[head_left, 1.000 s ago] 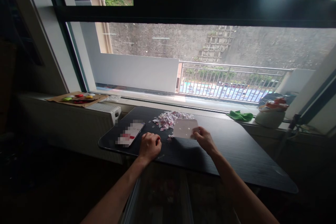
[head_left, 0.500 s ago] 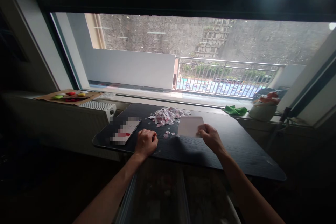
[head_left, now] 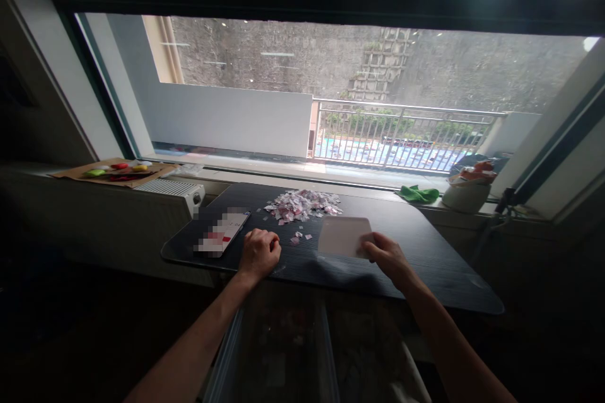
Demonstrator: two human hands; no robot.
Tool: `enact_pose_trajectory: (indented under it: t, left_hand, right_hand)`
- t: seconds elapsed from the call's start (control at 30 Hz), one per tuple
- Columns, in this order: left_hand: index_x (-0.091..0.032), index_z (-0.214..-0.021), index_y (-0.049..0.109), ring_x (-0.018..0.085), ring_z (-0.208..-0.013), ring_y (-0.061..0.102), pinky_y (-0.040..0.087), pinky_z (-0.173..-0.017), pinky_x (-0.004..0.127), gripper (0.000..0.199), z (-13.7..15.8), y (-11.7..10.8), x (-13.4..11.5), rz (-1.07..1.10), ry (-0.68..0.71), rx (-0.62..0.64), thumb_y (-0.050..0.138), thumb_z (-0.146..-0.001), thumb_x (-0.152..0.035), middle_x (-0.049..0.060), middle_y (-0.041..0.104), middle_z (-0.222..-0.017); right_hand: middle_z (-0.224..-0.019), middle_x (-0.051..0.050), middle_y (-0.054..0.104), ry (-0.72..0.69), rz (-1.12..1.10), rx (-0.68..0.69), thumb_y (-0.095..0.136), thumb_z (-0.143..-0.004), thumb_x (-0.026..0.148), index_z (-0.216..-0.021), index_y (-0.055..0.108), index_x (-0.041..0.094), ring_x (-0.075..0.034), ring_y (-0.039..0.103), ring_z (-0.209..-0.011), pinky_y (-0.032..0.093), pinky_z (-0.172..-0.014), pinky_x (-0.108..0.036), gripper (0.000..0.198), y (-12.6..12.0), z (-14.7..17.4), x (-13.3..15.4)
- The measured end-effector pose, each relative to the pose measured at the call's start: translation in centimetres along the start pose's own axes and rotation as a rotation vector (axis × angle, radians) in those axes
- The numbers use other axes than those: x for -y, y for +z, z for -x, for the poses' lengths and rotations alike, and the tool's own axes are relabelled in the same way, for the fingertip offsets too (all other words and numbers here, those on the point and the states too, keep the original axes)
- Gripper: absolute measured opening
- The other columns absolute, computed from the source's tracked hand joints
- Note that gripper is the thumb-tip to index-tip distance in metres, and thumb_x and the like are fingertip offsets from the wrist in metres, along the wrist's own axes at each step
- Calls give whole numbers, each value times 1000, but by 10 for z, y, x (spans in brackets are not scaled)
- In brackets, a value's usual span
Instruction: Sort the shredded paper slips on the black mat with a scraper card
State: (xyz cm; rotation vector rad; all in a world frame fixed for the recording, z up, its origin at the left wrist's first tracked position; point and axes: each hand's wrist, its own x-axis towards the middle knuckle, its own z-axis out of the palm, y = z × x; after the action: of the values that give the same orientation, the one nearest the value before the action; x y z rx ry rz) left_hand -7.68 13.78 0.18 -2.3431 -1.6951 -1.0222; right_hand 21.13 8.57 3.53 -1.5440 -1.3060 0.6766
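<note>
In my right hand [head_left: 385,253] is a pale flat rectangular sheet [head_left: 343,237] with rounded corners, pinched at its right edge and held over the dark table [head_left: 406,227]. Its exact kind I cannot tell. My left hand [head_left: 259,250] rests closed near the table's front edge; whatever is inside the curled fingers, if anything, is hidden. Beyond the hands lies a heap of small paper scraps [head_left: 302,204], whitish and pinkish. A few loose scraps [head_left: 296,238] lie between the heap and my left hand. To the left of that hand sits a phone [head_left: 227,236], partly pixelated.
A green cloth [head_left: 418,194] and a pale pot or bag [head_left: 466,195] with reddish contents stand on the sill at the right. At the left, a brown board [head_left: 70,170] with colourful items lies near a white radiator [head_left: 165,201]. Below the table front is a dim glass-like surface [head_left: 293,340].
The pale sheet in my right hand has come slightly nearer to me, away from the heap. My left hand stays closed in its place. The whole view has shifted a little.
</note>
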Motion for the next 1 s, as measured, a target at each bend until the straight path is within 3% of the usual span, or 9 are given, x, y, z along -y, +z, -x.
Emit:
enact_pose_trajectory:
  t: [0.1,0.27,0.47,0.63,0.73,1.0]
  left_hand:
    - [-19,-71,64,23,-82,56,40,-82,39,15,0,0,0,5,1,-7,49,-75,-19,5,66,-74]
    - [-19,-71,64,23,-81,56,40,-81,38,16,0,0,1,-8,7,-2,49,-75,-19,6,66,-74]
    - [-20,-71,64,22,-81,56,40,-81,38,16,0,0,1,-23,8,0,48,-75,-19,5,66,-74]
    - [-20,-72,64,22,-81,56,40,-82,38,16,0,0,1,-15,1,-2,48,-75,-20,5,66,-75]
    - [-20,-71,64,22,-80,56,40,-82,38,16,0,-1,0,-14,7,-4,48,-75,-20,5,66,-74]
    - [-21,-71,64,22,-80,55,40,-82,38,16,0,0,1,-17,12,-4,49,-75,-19,5,66,-74]
  right_hand:
    - [-68,-2,64,56,-34,-32,55,-63,34,-75,65,17,-16,57,-62,42,-53,-26,23,-4,4,-9]
    - [-70,-3,68,77,-106,44,58,-62,35,-75,66,16,-18,60,-64,46,-59,-28,24,2,14,-19]
    - [-74,-4,69,64,-170,153,61,-64,35,-78,67,15,-18,62,-66,48,-60,-29,25,20,28,-10]
    - [-70,-3,68,99,-208,98,64,-61,36,-77,66,15,-18,61,-63,47,-57,-27,27,9,27,-10]
    - [-72,-3,69,135,-205,149,66,-60,36,-78,67,15,-18,61,-64,47,-57,-28,27,2,27,-11]
    - [-77,-6,69,118,-220,235,65,-62,42,-78,67,16,-21,63,-71,50,-62,-30,30,20,41,0]
